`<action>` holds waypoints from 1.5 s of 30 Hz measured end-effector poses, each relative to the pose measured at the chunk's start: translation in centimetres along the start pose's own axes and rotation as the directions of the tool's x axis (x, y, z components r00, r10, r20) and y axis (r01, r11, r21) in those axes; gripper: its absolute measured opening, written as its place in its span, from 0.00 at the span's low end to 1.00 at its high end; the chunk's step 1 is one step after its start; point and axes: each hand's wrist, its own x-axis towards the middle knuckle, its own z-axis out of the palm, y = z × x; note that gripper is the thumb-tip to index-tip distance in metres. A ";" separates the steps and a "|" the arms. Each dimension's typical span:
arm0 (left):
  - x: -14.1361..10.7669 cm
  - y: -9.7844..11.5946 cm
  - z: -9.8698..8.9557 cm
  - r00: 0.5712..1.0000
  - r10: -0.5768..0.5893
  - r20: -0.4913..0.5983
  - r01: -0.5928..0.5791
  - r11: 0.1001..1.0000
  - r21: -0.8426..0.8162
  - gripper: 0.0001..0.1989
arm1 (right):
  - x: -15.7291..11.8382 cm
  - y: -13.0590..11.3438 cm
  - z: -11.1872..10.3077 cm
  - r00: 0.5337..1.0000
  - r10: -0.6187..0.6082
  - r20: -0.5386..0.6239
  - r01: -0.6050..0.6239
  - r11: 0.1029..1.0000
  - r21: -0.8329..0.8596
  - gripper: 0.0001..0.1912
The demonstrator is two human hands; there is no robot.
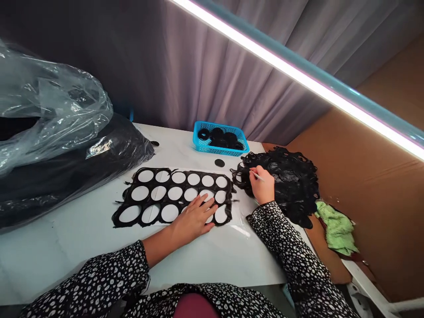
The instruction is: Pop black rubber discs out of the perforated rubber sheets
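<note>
My left hand lies flat with fingers spread on a black sheet with rows of round holes. White shows through the holes, and the sheet's outer edge is ragged. To the right, my right hand is closed on a thin, pale pen-like tool; its tip is too small to make out. That hand is at the left edge of a heap of black, ring-like scraps, and its fingers may touch them. A loose black disc rests on the table between the sheet and a blue basket.
The basket holds several black round pieces. A large clear plastic bag with black material covers the table's left side. A green cloth lies at the right by a brown panel. A bright tube light crosses overhead.
</note>
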 end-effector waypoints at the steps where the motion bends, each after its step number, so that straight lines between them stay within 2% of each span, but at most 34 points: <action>1: 0.2 0.0 -0.2 1.000 0.001 -0.002 -0.001 1.000 -0.018 0.20 | 0.7 0.1 -0.1 0.999 0.034 0.001 -0.034 0.998 0.057 0.08; 3: 0.9 -0.2 -0.5 1.000 -0.003 -0.019 0.002 0.999 -0.047 0.19 | 1.1 -0.6 0.2 0.994 0.033 0.106 -0.057 0.972 0.227 0.10; 5: 1.9 -0.4 -0.6 0.999 -0.020 -0.042 0.018 0.999 -0.040 0.20 | 0.5 -1.9 0.8 0.966 -0.035 0.255 -0.067 0.923 0.380 0.10; 9: 3.2 -1.0 0.4 0.998 -0.063 -0.028 0.064 0.997 0.044 0.24 | -1.1 -3.8 2.3 0.886 -0.152 0.438 -0.099 0.861 0.498 0.10; 13: 3.2 -1.2 1.2 0.996 -0.083 0.014 0.082 0.995 0.065 0.23 | -1.5 -3.8 2.8 0.851 -0.140 0.506 -0.160 0.849 0.504 0.11; 18: 3.0 -1.1 1.3 0.995 -0.091 0.030 0.089 0.994 0.062 0.24 | -1.2 -3.3 2.9 0.848 -0.144 0.511 -0.148 0.860 0.488 0.11; 22: 3.1 -1.1 1.2 0.995 -0.090 0.033 0.089 0.995 0.050 0.25 | -1.7 -3.4 2.8 0.856 -0.206 0.474 -0.043 0.885 0.463 0.11; 27: 3.0 -1.1 1.1 0.995 -0.086 0.057 0.083 0.995 0.051 0.24 | -2.7 -3.2 3.7 0.828 -0.377 0.416 0.295 0.923 0.249 0.07; 29: 3.0 -1.2 1.3 0.995 -0.085 0.057 0.082 0.995 0.049 0.24 | -1.9 -2.6 4.1 0.835 -0.390 0.389 0.370 0.920 0.129 0.09; 31: 3.0 -1.2 1.4 0.995 -0.086 0.051 0.084 0.995 0.045 0.24 | 0.1 -1.5 4.1 0.908 -0.299 0.292 0.315 0.949 -0.009 0.10; 33: 3.0 -1.3 1.4 0.995 -0.085 0.051 0.083 0.996 0.042 0.24 | 2.8 -0.3 3.5 0.986 -0.134 0.103 0.146 0.982 -0.118 0.09; 35: 2.7 -1.4 1.0 0.996 -0.066 0.063 0.063 0.997 0.039 0.25 | 4.9 0.3 2.8 0.998 -0.018 -0.067 0.010 0.992 -0.125 0.07; 37: 2.2 -1.6 0.5 0.997 -0.053 0.054 0.051 0.998 0.048 0.27 | 5.8 0.0 2.4 0.994 0.009 -0.111 -0.014 0.999 -0.037 0.05; 38: 1.9 -1.7 0.2 0.997 -0.063 0.038 0.060 0.996 0.063 0.28 | 5.6 -0.5 2.4 0.997 -0.001 -0.077 0.004 0.999 0.040 0.06; 40: 1.1 -2.0 -0.1 0.994 -0.111 0.003 0.110 0.988 0.104 0.28 | 4.2 -2.0 2.7 0.996 -0.050 0.071 0.032 0.972 0.233 0.08; 43: 0.2 -2.4 -0.1 0.986 -0.165 -0.002 0.163 0.976 0.143 0.28 | 1.2 -4.5 4.0 0.931 -0.150 0.334 -0.025 0.884 0.467 0.11; 45: -0.2 -2.6 0.2 0.986 -0.169 0.004 0.167 0.975 0.144 0.29 | -0.4 -5.8 4.7 0.884 -0.185 0.430 -0.077 0.849 0.523 0.11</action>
